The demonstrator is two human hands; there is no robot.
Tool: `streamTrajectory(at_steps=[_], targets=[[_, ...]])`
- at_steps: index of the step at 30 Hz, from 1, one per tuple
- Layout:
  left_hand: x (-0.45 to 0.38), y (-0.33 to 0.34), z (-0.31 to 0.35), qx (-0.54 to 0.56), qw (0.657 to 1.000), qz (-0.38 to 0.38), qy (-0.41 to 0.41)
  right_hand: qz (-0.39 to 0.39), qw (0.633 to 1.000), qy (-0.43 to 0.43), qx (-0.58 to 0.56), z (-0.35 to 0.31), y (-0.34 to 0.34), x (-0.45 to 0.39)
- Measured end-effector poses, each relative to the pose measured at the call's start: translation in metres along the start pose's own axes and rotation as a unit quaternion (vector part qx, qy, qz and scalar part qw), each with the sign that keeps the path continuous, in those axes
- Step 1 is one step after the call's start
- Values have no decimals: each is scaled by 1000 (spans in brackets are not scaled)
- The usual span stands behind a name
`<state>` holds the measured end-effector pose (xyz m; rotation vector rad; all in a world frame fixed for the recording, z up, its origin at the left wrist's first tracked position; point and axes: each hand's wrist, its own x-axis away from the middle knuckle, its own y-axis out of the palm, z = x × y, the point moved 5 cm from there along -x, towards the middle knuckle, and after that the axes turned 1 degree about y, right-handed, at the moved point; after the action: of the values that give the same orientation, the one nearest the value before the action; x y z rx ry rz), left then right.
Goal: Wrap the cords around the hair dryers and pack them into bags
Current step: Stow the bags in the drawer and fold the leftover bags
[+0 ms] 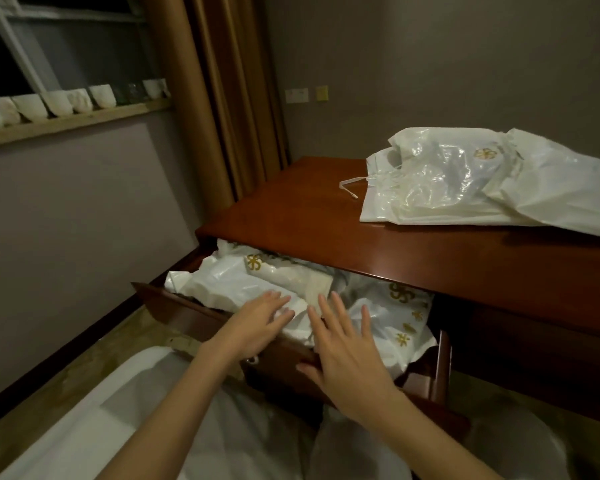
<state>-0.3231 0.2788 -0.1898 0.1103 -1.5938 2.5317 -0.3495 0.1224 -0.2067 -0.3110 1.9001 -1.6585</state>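
An open wooden drawer (201, 318) below the desk top is stuffed with white drawstring bags (392, 317) printed with gold flower logos. My left hand (257, 323) lies flat, fingers straight, on the bags at the drawer's front left. My right hand (343, 348) is spread over the bags near the drawer's front edge, fingers straight. More white bags (482, 178) lie in a loose pile on the desk top at the right. No hair dryer or cord shows; whatever the bags hold is hidden.
The red-brown desk (291, 216) stands against the grey wall beside a brown curtain (222, 98). A windowsill (77, 123) at the left carries several white cups. White bedding (84, 427) lies at the lower left. A white drawstring (352, 185) trails from the bag pile.
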Motion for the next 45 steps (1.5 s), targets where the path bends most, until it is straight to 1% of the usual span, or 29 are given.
streamTrajectory(at_steps=[2, 4, 6, 10, 11, 13, 15, 17, 18, 21, 24, 26, 28, 29, 31, 32, 34, 36, 38, 41, 43, 45], targets=[[4, 0, -12, -64, 998, 19, -9, 4, 999, 22, 24, 14, -2, -10], [6, 0, -20, -100, 994, 44, -22, 0, 998, 43, 37, 29, 0, -20], [2, 3, -24, -119, 990, 65, -35, -6, 997, 64, 52, 44, 1, -31], [-22, 13, -16, -150, 982, 113, -31, -43, 991, 110, 66, 74, 2, -52], [-31, 14, -13, -157, 980, 118, -33, -63, 989, 115, 69, 80, 2, -58], [-48, 13, -5, -170, 977, 130, -24, -70, 988, 116, 78, 92, 2, -68], [-65, 8, -1, -194, 972, 132, -5, -81, 986, 125, 73, 102, 2, -74], [-81, 2, -2, -215, 970, 110, 26, -98, 986, 121, 64, 106, 1, -77], [-87, -2, -4, -215, 971, 98, 41, -91, 987, 118, 55, 107, -1, -77], [-99, -10, -11, -190, 975, 83, 77, -65, 990, 121, 26, 110, -1, -78], [-99, -7, -16, -145, 981, 92, 87, -46, 992, 120, 1, 108, -1, -76], [-96, -3, -16, -140, 980, 106, 88, -34, 994, 102, -12, 106, 0, -77], [-94, -4, -16, -135, 982, 110, 75, -20, 999, 45, -22, 101, 1, -77], [-93, -4, -16, -140, 982, 106, 69, -32, 999, 10, -9, 96, 2, -77], [-90, -6, -14, -151, 981, 97, 70, -89, 995, -27, 35, 91, 8, -75], [-89, -8, -13, -136, 984, 94, 70, -100, 994, -33, 43, 89, 8, -74], [-84, -17, -15, -55, 991, 111, 45, -110, 992, -55, 21, 85, 7, -71], [-78, -27, -22, 8, 990, 137, -2, -87, 992, -72, -50, 81, 6, -69], [-71, -29, -27, -5, 990, 135, -37, -102, 986, -75, -104, 74, 6, -62], [-55, -23, -37, -40, 990, 120, -67, -137, 974, -91, -154, 56, -1, -53], [-48, -28, -54, -80, 985, 114, -105, -153, 969, -126, -150, 43, -9, -57], [-44, -40, -79, -119, 975, 99, -161, -156, 964, -162, -142, 27, -17, -73]])
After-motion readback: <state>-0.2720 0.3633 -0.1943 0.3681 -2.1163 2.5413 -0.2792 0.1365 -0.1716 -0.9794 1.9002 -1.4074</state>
